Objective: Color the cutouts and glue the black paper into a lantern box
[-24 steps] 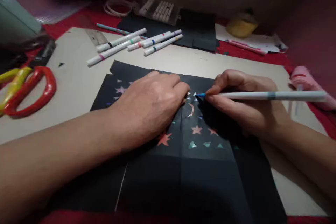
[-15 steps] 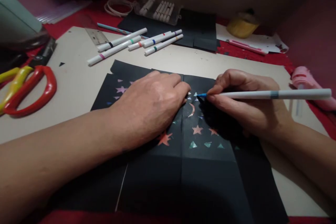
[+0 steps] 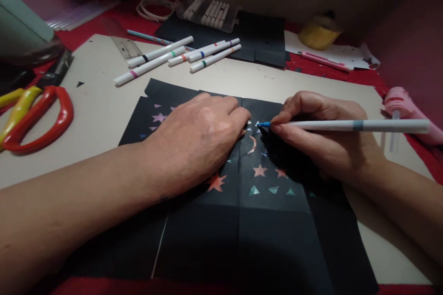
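A sheet of black paper (image 3: 242, 235) with cut-out stars, triangles and a crescent lies on a beige board (image 3: 100, 115). My left hand (image 3: 199, 140) rests flat on the paper, fingers stretched out, pressing it down. My right hand (image 3: 321, 136) is closed in a pinch round a white marker with a blue tip (image 3: 346, 125). The tip touches a small triangle cut-out near the top middle of the paper, just right of my left fingertips.
Several white markers (image 3: 173, 57) lie at the back of the board, beside a ruler (image 3: 125, 47). Red and yellow scissors (image 3: 38, 117) sit at the left. More black paper (image 3: 256, 37), a marker case (image 3: 211, 11), a yellow object (image 3: 318, 32) and a pink tool (image 3: 408, 108) surround the board.
The marker's back end dipped and rose slightly while its tip stayed on the same small cut-out. My left hand has not moved.
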Motion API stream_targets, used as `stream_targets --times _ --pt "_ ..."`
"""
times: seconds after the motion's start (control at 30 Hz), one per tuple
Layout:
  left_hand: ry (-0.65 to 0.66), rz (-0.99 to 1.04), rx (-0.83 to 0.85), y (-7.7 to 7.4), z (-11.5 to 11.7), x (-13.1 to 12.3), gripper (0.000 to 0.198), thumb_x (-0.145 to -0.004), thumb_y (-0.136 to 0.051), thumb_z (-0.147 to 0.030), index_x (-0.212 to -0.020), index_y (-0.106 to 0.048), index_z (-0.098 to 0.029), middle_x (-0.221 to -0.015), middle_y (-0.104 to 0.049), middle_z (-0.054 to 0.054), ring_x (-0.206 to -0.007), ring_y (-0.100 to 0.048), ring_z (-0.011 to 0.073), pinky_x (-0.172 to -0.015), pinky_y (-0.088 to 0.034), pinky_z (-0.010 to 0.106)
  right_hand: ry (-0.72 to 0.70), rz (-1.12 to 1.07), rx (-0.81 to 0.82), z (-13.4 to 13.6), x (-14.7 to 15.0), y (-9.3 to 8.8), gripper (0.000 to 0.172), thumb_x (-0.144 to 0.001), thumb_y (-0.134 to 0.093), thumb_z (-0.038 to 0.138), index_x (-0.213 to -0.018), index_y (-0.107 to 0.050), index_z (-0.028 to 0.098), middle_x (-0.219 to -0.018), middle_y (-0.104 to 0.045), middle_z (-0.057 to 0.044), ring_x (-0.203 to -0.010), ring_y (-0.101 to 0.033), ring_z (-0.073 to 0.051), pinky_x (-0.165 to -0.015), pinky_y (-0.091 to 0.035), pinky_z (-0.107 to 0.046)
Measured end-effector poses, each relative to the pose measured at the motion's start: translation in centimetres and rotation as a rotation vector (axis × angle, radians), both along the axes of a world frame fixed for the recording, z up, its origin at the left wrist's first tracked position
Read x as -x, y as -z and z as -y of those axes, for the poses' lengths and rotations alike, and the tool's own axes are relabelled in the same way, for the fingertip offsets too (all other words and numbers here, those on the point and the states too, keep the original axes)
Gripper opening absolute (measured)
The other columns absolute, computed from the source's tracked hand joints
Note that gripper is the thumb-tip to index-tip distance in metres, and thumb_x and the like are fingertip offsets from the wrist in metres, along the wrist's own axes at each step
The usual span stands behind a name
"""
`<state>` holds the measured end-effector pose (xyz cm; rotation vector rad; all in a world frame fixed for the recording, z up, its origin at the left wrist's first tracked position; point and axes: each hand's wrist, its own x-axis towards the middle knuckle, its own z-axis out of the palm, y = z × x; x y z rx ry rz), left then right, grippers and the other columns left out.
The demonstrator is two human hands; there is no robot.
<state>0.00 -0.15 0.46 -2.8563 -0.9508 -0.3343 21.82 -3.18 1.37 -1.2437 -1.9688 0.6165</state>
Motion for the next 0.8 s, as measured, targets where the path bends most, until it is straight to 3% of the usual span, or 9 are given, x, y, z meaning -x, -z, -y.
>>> stream_targets --times 0.27,0.53,0.8 --pt "0.027 0.021 -0.009 0.18 -0.05 0.09 0.03 -0.097 -0.045 -0.022 -0.11 -0.069 -0.012 -0.092 -0.068 0.011 -0.08 -0.065 0.0267 -0.074 -0.051 0.039 0.023 0.033 -0.001 -0.02 0.05 -0.05 0.014 -0.081 -0.069 0.014 -0.072 -0.061 0.021 -0.065 -0.063 0.004 -0.055 -0.052 -0.01 -0.053 -0.043 -0.025" --pt "-0.002 -0.002 -0.001 0.11 0.08 0.08 0.025 -0.096 -0.051 -0.018 -0.112 -0.069 -0.012 -0.093 -0.067 0.01 -0.082 -0.065 0.027 -0.074 -0.05 0.039 0.015 0.052 -0.025 -0.11 0.1 -0.13 0.012 -0.083 -0.069 0.014 -0.075 -0.061 0.019 -0.068 -0.065 0.004 -0.056 -0.051 -0.007 -0.052 -0.04 -0.022" --pt "-0.011 -0.024 0.011 -0.08 0.05 0.07 0.025 -0.097 -0.049 -0.019 -0.11 -0.069 -0.013 -0.093 -0.068 0.01 -0.082 -0.064 0.0256 -0.076 -0.05 0.038 0.012 0.0 0.031 -0.01 -0.08 -0.07 0.016 -0.081 -0.069 0.014 -0.071 -0.06 0.023 -0.065 -0.062 0.003 -0.057 -0.053 -0.012 -0.054 -0.042 -0.027"
